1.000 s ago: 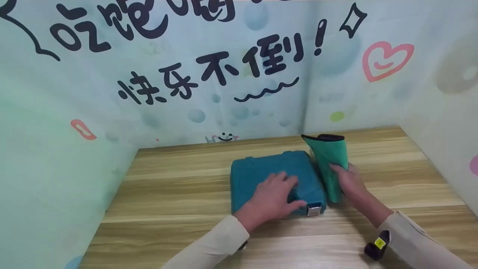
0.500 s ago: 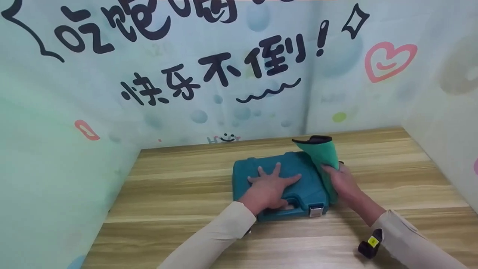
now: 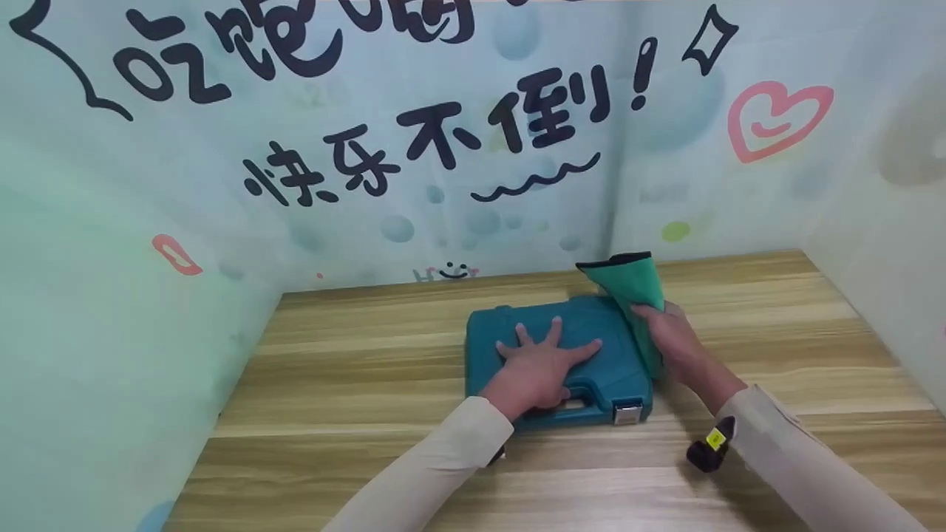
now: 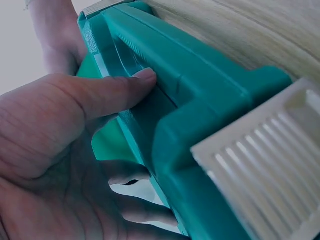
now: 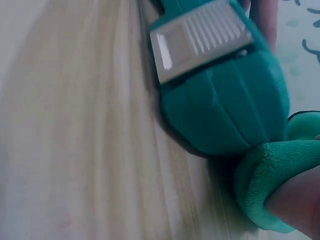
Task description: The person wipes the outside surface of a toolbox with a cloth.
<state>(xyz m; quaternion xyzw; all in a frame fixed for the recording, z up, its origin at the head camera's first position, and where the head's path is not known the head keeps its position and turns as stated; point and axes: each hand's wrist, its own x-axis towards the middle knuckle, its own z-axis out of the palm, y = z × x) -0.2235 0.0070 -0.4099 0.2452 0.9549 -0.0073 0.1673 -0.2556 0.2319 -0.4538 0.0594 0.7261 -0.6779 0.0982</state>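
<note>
A teal plastic carrying case [image 3: 617, 355] lies flat on the wooden table, its handle side towards me. My left hand [image 3: 536, 369] rests on its lid with fingers spread wide. In the left wrist view the thumb [image 4: 122, 92] reaches into the handle opening, beside the handle bar [image 4: 175, 55]. My right hand [image 3: 676, 343] grips a folded green cloth [image 3: 634, 287] with black edging, held upright against the case's right side. The right wrist view shows the cloth's soft fold [image 5: 257, 180] close to the case corner, near a metal latch [image 5: 200, 42].
The wood-grain table [image 3: 355, 369] runs back to a printed cloth backdrop [image 3: 355, 236] with black lettering. Similar pale cloth walls stand on the left and right. A black wrist camera [image 3: 707, 451] hangs under the right sleeve.
My left hand has flattened and spread its fingers on the lid, its thumb now at the handle. My right hand has brought the green cloth leftward, up against the case's side.
</note>
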